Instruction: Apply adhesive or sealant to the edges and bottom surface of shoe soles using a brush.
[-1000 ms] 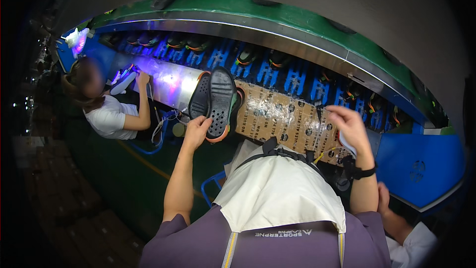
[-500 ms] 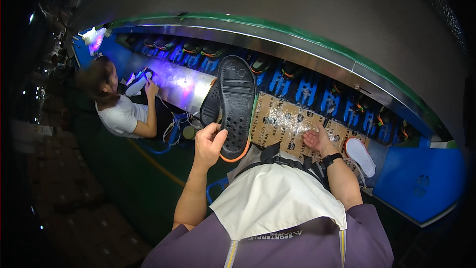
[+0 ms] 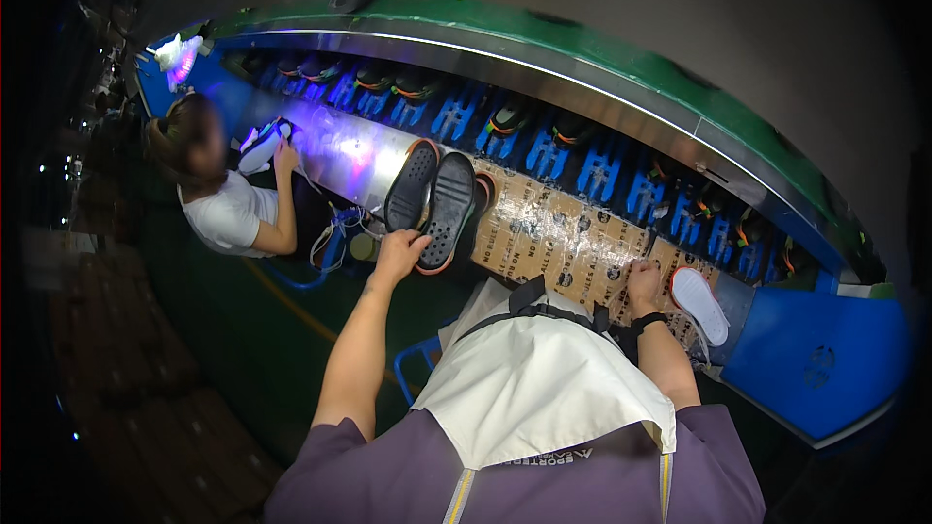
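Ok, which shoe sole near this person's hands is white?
The sole lying just right of the right hand; the black soles are at the left hand.

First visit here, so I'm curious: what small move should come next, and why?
Perhaps the left hand should settle its black sole and let go: it pinches only the near end, and a similar perforated sole sits close on the left. The right hand is apart, over the cardboard.

White fixture (image 3: 178, 58) glowing pink, upper left; co-worker (image 3: 231, 215) in white below; blue panel (image 3: 801, 344), far right.
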Tool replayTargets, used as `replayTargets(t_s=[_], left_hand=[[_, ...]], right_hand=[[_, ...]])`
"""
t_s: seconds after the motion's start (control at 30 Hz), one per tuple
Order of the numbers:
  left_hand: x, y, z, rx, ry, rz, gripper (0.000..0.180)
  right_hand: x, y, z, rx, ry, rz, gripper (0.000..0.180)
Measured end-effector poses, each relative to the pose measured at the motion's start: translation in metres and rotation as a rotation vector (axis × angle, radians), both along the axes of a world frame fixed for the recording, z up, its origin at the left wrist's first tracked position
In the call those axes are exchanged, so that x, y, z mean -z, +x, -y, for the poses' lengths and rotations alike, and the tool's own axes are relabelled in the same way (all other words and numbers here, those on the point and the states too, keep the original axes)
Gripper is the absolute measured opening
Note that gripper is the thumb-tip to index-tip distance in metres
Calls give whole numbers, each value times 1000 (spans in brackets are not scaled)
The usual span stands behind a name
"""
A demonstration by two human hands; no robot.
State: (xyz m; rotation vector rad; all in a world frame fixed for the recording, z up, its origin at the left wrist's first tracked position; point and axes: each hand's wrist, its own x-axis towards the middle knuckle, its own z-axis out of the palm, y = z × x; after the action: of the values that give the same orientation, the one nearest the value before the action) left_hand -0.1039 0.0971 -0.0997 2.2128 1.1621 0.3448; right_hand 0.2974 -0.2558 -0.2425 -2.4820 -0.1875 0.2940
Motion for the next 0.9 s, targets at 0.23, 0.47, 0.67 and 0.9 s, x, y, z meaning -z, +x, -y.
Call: replayTargets(t_s=[0.23, 0.47, 0.67, 0.9], left_hand=[[-39, 49, 18, -131, 331, 94, 26], [-70, 166, 108, 67, -1450, 431, 42], [-40, 218, 140, 16, -1892, 551, 41], [-107, 189, 142, 121, -1395, 431, 36]], right_hand=[[-61, 12, 15, -229, 92, 59, 38], [-194, -50, 17, -632, 141, 160, 21], [-238, -65, -3, -1037, 110, 172, 15], [-253, -59, -49, -729, 393, -601, 19]])
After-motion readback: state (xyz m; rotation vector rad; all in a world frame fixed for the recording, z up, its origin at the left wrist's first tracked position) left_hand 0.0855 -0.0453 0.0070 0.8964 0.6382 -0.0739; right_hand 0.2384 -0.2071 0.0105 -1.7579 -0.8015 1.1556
